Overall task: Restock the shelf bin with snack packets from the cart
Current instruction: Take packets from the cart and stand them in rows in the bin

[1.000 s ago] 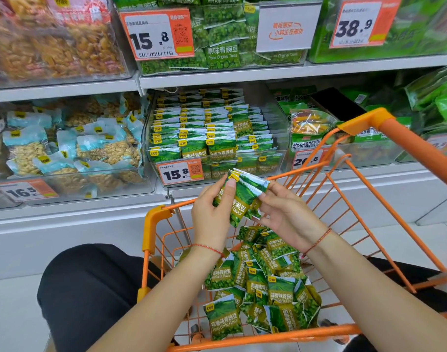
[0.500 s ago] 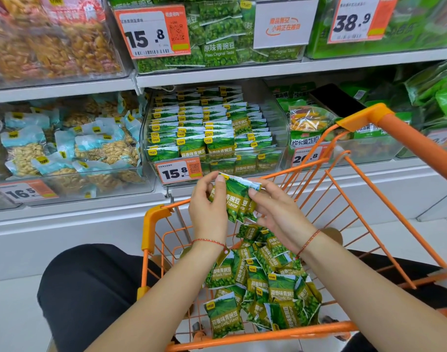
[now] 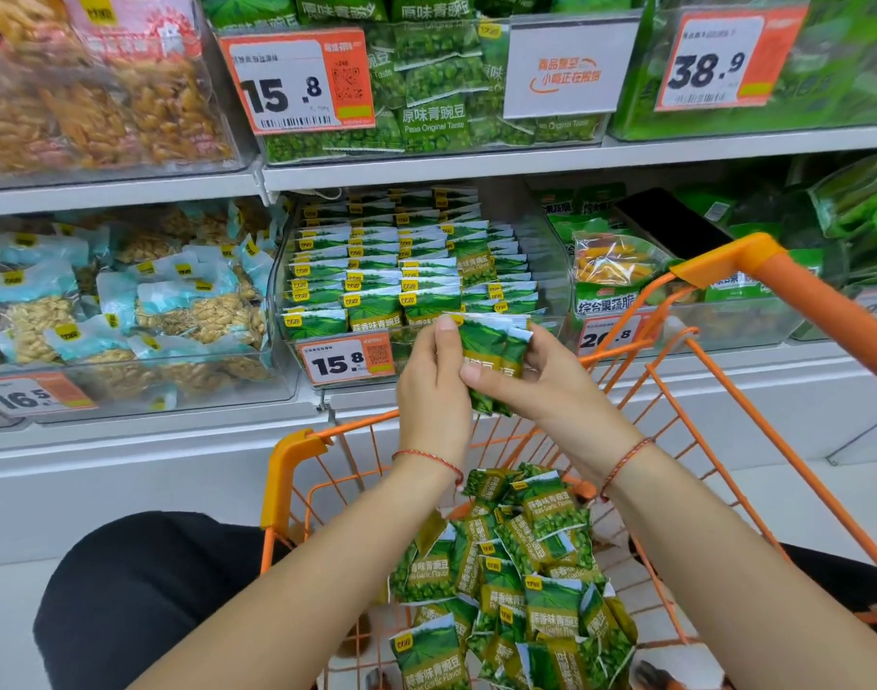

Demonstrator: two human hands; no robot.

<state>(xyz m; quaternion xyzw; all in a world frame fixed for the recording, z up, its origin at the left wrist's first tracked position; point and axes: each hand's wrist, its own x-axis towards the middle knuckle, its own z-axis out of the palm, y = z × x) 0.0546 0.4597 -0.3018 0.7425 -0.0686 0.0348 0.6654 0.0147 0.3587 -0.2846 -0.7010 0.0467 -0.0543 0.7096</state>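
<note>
Head cam: store aisle, white shelf (image 3: 426, 166) w/ clear bins, orange cart (image 3: 800, 301) below w/ loose green packets (image 3: 516, 580). Both hands pinch a small packet stack (image 3: 491, 351): left hand (image 3: 434, 390), right hand (image 3: 546, 385). Vs 1 s ago, stack is higher, now at bin (image 3: 416, 291) front edge by the 15.8 tag (image 3: 347, 358).

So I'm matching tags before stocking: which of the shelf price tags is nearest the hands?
The 15.8 tag on the front of the garlic pea bin, just beside the left hand; the other tags sit farther off.
</note>
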